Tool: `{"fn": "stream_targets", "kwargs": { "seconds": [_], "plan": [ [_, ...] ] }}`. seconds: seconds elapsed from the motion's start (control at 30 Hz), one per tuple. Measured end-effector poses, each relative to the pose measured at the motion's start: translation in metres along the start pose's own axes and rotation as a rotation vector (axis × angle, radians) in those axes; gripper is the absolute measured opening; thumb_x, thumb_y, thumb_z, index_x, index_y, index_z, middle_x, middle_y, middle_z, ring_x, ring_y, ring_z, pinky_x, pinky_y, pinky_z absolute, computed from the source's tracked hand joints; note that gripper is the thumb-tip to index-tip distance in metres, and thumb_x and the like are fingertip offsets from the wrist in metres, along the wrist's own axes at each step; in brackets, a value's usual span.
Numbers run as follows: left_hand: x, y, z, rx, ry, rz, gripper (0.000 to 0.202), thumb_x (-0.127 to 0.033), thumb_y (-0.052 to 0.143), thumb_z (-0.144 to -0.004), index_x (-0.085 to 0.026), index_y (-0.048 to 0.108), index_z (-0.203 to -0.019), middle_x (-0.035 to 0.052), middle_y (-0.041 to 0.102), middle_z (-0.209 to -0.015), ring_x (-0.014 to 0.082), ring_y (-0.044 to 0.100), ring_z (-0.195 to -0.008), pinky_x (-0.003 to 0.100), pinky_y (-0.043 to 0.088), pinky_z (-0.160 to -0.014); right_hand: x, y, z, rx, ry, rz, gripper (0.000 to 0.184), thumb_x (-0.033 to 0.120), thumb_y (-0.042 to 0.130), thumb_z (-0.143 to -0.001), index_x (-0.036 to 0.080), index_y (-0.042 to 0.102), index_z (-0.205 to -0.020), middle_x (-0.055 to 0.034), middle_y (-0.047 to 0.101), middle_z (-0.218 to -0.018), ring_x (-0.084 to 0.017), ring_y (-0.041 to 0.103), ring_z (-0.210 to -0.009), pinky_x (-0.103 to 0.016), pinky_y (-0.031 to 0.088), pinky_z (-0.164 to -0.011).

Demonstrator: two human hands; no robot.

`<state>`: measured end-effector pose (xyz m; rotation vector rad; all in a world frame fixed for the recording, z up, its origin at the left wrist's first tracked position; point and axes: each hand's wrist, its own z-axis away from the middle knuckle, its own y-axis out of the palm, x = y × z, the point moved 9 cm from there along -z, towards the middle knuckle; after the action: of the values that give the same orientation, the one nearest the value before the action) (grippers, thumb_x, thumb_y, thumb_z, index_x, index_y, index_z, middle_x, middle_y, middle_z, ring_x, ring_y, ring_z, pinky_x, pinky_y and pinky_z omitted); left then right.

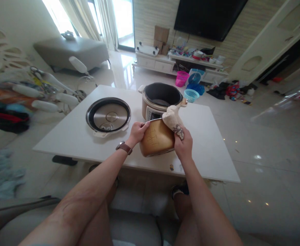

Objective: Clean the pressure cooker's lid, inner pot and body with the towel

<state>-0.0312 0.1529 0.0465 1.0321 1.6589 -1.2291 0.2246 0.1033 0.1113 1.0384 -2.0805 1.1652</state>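
My left hand (138,131) grips the rim of a gold-brown inner pot (157,138), which is tilted over the near part of the white table (211,150). My right hand (182,145) is closed on a beige cloth (173,121) that rests against the pot's upper right side. Just behind the pot stands the rice cooker body (160,99), open, with a dark empty cavity. The cooker's round lid (108,117) lies upside down on the table to the left.
A drying rack with colourful cloths (18,99) stands to the left. Behind the table are a grey sofa (73,49), a low TV cabinet (180,61) and plastic baskets (191,87) on the tiled floor. My knees are below the table's near edge.
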Motion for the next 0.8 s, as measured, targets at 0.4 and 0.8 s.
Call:
{"fn": "stream_targets", "kwargs": {
  "seconds": [0.4,0.8],
  "plan": [
    [0.018,0.001,0.003,-0.024,0.000,-0.008,0.056,-0.065,0.044,-0.088,-0.024,0.026,-0.054,-0.0025,0.024,-0.058,0.0119,0.025,-0.058,0.032,0.018,-0.058,-0.054,-0.013,-0.001,-0.137,0.348,-0.118,0.026,0.045,0.057,-0.087,0.021,0.068,-0.092,-0.0021,0.072,-0.086,-0.023,0.061,-0.086,-0.033,0.042,-0.080],
    [-0.014,0.004,-0.002,0.055,0.027,-0.013,0.058,-0.064,0.056,-0.087,-0.023,0.031,-0.054,-0.0037,0.025,-0.058,0.0099,0.022,-0.057,0.032,0.015,-0.057,-0.046,-0.007,0.000,-0.101,0.346,-0.128,0.026,0.045,0.058,-0.088,0.022,0.068,-0.094,-0.0035,0.074,-0.090,-0.024,0.062,-0.089,-0.033,0.042,-0.081]
  ]
}}
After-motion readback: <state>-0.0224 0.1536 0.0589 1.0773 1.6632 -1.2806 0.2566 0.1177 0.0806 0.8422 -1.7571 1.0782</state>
